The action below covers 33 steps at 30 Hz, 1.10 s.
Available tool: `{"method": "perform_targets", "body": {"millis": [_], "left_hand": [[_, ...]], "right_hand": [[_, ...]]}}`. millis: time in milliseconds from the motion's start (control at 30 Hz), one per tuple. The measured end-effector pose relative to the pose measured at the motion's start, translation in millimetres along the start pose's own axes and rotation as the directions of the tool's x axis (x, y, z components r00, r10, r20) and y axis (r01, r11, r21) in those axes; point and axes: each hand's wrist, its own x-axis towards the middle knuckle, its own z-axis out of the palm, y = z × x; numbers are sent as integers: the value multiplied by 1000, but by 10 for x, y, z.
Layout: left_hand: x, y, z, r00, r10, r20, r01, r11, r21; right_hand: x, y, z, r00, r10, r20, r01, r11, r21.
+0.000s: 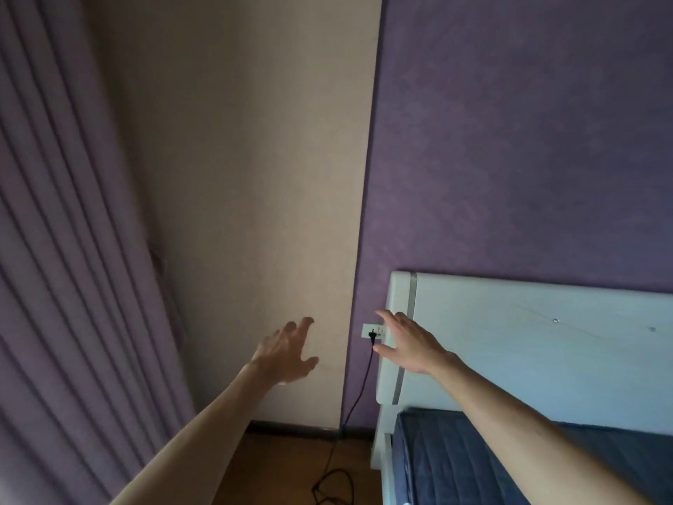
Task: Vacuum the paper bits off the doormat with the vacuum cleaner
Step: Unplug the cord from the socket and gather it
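- Judging from the head view, you are at the power step: the plug (pixel 372 336) sits in the socket (pixel 367 330) near the left edge of the purple wall (pixel 510 140).
- Your right hand (pixel 409 344) hovers just beside the plug, fingers (pixel 386 318) straight, gripping nothing; your left hand (pixel 287 353) is spread and empty.
- Neither vacuum cleaner nor doormat shows; next, follow the cord (pixel 360 390) floorward.

Between my left hand (pixel 287 353) and right hand (pixel 408 344), the way to the socket (pixel 368 330) at twelve o'clock lies open. Its black plug (pixel 372 336) and the cord (pixel 360 388), hanging toward six o'clock, take up that narrow strip of wall. The white headboard (pixel 510 344) crowds in at three o'clock, just beside the socket, and the curtain (pixel 73 249) folds close off nine o'clock.
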Motion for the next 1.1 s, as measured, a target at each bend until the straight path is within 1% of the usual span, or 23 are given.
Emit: {"method": "perform_targets", "body": {"millis": [133, 267, 433, 633, 733, 867, 1000, 1100], "left_hand": [[476, 43, 246, 1000, 3, 0, -3, 1000, -8], [1007, 66, 657, 998, -22, 57, 24, 999, -42], [1647, 68, 1280, 982, -68, 176, 85, 992, -95], [2056, 44, 2210, 942, -111, 316, 165, 975, -149], [2189, 11, 2588, 913, -129, 386, 220, 955, -201], [2408, 37, 3003, 880, -144, 452, 297, 910, -288], [2622, 62, 3434, 856, -156, 494, 349, 878, -327], [2761, 79, 3734, 835, -158, 528, 377, 862, -338]], "right_hand": [[325, 338, 114, 998, 60, 19, -62, 985, 163], [794, 750, 376, 992, 109, 58, -120, 966, 231], [1367, 1196, 835, 979, 151, 136, -185, 938, 293], [1914, 1526, 1426, 959, 134, 250, -221, 906, 360], [2131, 1607, 1721, 952, 138, 274, -252, 860, 443], [2407, 1675, 2049, 939, 180, 295, -311, 810, 497], [2654, 1793, 2347, 919, 215, 330, -368, 766, 527], [2817, 1865, 2589, 904, 257, 341, -416, 709, 569]]}}
